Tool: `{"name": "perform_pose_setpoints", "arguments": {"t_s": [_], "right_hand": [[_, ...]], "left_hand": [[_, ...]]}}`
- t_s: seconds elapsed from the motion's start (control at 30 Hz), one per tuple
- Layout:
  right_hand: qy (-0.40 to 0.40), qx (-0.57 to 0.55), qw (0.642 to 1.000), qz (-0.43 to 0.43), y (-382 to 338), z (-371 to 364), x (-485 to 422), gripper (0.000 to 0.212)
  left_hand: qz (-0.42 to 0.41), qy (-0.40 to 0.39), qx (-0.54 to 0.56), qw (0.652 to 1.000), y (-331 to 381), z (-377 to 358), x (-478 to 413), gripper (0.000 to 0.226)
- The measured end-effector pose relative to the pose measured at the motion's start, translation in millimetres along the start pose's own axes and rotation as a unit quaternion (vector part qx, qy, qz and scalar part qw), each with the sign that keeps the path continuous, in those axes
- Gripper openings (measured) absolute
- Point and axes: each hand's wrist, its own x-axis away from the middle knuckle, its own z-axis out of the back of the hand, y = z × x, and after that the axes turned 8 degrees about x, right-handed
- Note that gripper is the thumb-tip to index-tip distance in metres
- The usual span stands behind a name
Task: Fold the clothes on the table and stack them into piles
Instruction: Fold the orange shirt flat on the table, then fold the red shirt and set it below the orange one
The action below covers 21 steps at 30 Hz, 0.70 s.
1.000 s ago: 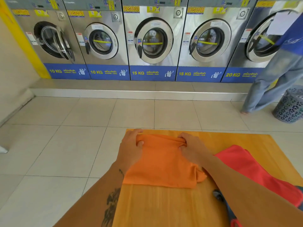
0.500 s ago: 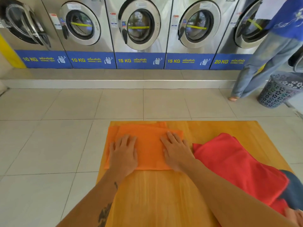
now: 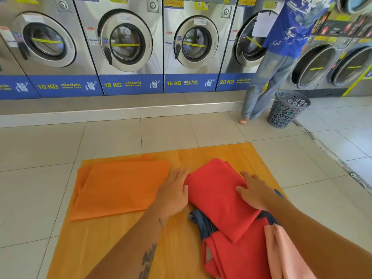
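Note:
An orange garment (image 3: 118, 190) lies folded flat at the left of the wooden table (image 3: 177, 244). To its right is a red garment (image 3: 217, 198), on top of a dark blue garment (image 3: 203, 224) and more red cloth (image 3: 237, 256). My left hand (image 3: 175, 194) rests at the red garment's left edge, thumb touching the cloth. On the garment's right side my right hand (image 3: 253, 192) lies flat with its fingers apart. A pink garment (image 3: 281, 252) hangs at my right forearm.
A row of washing machines (image 3: 128, 47) lines the far wall behind a raised step. A person in a blue shirt and jeans (image 3: 269, 77) stands at the right machine, next to a grey laundry basket (image 3: 287, 108). Tiled floor surrounds the table.
Both hands finished pressing the orange garment flat, left it and moved right onto the red garment. The view turned to the right.

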Motion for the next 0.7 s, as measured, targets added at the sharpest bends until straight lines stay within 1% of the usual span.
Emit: {"name": "perform_pose_setpoints", "arguments": {"t_s": [0.07,0.13,0.17,0.27,0.37,0.43,0.57,0.63,0.7], "right_hand": [[-0.034,0.005,0.999,0.008,13,1,-3,0.068],[-0.036,-0.001,0.999,0.025,17,1,-8,0.071],[-0.036,-0.008,0.999,0.032,16,0,-11,0.072],[-0.034,-0.015,0.998,0.042,12,-4,-21,0.078],[-0.023,-0.063,0.996,0.066,12,-8,-25,0.083],[-0.014,-0.106,0.989,0.099,16,-10,-23,0.081],[0.03,-0.161,0.973,0.162,17,-4,-13,0.075],[0.065,-0.169,0.965,0.191,14,1,-5,0.075],[0.091,-0.175,0.957,0.214,9,10,2,0.074]], "left_hand": [[0.025,-0.033,0.015,0.999,15,-16,-14,0.057],[0.062,-0.051,0.023,0.997,22,-26,-29,0.058],[0.083,-0.057,0.014,0.995,25,-30,-37,0.059],[0.127,-0.067,-0.06,0.988,30,-35,-54,0.065],[0.13,-0.072,-0.07,0.986,38,-33,-64,0.068],[0.113,-0.08,-0.04,0.99,45,-29,-63,0.07],[0.11,-0.085,0.076,0.987,63,-21,-52,0.077],[0.101,-0.062,0.127,0.985,70,-16,-43,0.078],[0.08,-0.015,0.173,0.982,73,-8,-30,0.079]]}}
